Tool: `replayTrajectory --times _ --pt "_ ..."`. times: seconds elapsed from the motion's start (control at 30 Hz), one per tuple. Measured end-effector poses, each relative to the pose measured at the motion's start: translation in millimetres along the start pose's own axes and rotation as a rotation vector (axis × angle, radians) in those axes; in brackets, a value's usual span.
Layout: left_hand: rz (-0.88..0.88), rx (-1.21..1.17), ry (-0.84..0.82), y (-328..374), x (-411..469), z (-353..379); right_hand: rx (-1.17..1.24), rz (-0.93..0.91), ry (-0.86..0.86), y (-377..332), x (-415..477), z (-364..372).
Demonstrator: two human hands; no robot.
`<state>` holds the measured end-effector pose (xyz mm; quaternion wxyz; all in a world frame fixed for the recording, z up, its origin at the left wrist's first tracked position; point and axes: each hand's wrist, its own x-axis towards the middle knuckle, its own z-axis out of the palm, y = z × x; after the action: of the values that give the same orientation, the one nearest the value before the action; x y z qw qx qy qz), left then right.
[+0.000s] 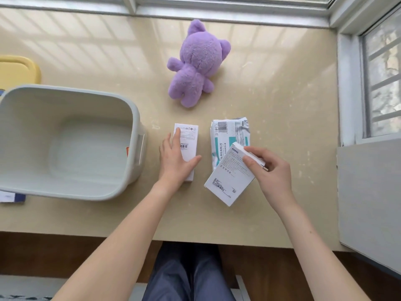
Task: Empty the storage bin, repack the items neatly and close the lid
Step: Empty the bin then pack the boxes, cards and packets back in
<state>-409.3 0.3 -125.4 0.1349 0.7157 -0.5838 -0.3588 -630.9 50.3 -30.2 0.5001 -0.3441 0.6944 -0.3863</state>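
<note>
A pale stone counter (271, 203) runs under a window. The left hand (174, 161) lies flat, fingers straight, on a narrow white box (188, 137). The right hand (269, 168) pinches a larger white box (230, 181), tilted over a wipes pack (227, 131). The storage bin (134, 109) stands just left, seemingly emptied, with its yellow lid (19, 70) beyond. Boxes should probably go in first, squared flat, and the plush toy (197, 66) last. Only "KOVOL" is readable, on the larger box.
</note>
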Motion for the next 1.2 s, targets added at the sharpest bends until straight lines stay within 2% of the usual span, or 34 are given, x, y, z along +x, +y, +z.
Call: replayTrajectory --times 0.07,0.17,0.3,0.43,0.57,0.73,0.93,1.07,1.2 --pt "0.076 0.047 0.008 11.3 -8.7 -17.7 0.002 -0.006 0.0 -9.3 -3.6 -0.3" --pt "0.29 0.112 0.044 33.5 -32.3 -56.8 -0.002 -0.053 0.001 -33.4 -15.9 -3.7" --pt "0.495 0.169 0.159 61.1 -69.7 -117.5 0.005 -0.128 -0.004 -77.2 -42.4 -9.1" --pt "0.566 0.252 0.268 75.6 -113.2 -177.4 0.017 -0.198 -0.036 -120.1 -78.3 -8.4" --pt "0.518 0.287 0.351 62.4 -163.9 -218.4 0.028 -0.262 -0.11 -147.2 -116.9 6.8" --pt "0.402 0.256 0.453 21.8 -228.2 -246.8 -0.055 -0.291 -0.252 -148.4 -151.9 43.7" --pt "0.169 0.197 0.472 -54.6 -279.2 -292.6 -0.134 -0.342 -0.401 -151.8 -184.9 114.6" --pt "0.118 0.227 0.479 -114.5 -292.2 -329.6 -0.189 -0.387 -0.417 -152.2 -198.8 180.0" --pt "0.05 0.206 0.442 -191.4 -290.6 -365.4 -0.197 -0.349 -0.386 -139.0 -215.7 258.8"
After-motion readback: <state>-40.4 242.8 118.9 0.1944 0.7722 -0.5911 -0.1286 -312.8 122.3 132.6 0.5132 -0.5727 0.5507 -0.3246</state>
